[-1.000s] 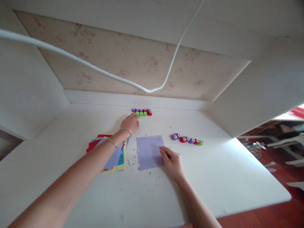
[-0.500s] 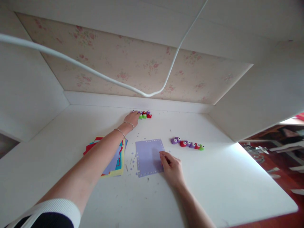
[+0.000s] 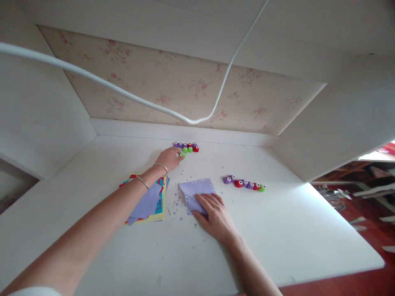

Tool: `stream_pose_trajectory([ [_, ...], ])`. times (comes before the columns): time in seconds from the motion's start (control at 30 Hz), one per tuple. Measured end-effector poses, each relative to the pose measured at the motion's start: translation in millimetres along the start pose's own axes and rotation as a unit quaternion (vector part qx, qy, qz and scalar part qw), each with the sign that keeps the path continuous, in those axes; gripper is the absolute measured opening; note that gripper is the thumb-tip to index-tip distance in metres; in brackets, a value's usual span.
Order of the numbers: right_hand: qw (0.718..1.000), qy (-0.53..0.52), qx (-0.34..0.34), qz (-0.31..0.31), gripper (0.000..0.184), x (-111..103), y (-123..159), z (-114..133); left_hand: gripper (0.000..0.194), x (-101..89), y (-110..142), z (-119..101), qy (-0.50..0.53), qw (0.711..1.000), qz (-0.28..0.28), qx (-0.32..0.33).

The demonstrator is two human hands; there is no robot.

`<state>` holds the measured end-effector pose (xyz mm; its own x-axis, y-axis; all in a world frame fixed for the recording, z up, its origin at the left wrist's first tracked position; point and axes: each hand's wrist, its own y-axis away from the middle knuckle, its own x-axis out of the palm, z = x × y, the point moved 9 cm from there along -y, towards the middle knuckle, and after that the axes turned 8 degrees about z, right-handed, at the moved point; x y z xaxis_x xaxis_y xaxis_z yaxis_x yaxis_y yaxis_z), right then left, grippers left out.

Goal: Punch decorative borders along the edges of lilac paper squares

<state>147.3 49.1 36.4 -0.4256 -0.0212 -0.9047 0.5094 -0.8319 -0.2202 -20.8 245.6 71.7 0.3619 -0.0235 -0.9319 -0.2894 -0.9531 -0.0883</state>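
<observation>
Between the fingers of my left hand is a small green craft punch, just in front of a group of craft punches in purple, red and green at the back of the table. My right hand grips a sheet of purple paper, fingers over its top and thumb at the near edge. Small punched holes run along the sheet's edges, and its left side bends upward. Part of the sheet is hidden under my hand.
A second row of craft punches lies to the right. Left of the sheet is a stack of coloured papers, partly under my left forearm. Tiny paper scraps dot the white table. A white cable hangs across the view.
My left hand has drawn back slightly from the group, bringing out the green punch. My right hand has moved left onto the purple sheet, which was flat and is now bent.
</observation>
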Motion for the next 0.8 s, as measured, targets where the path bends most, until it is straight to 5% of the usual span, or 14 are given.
stream_pose_trajectory([
  [0.33,0.996,-0.063,0.026,-0.065,0.080,-6,14,-24,0.024,4.9,132,-19,0.077,0.997,-0.025,0.008],
  [0.8,0.997,0.073,0.003,0.006,0.066,10,17,-15,0.024,28.5,142,-22,0.113,0.991,-0.016,0.066],
])
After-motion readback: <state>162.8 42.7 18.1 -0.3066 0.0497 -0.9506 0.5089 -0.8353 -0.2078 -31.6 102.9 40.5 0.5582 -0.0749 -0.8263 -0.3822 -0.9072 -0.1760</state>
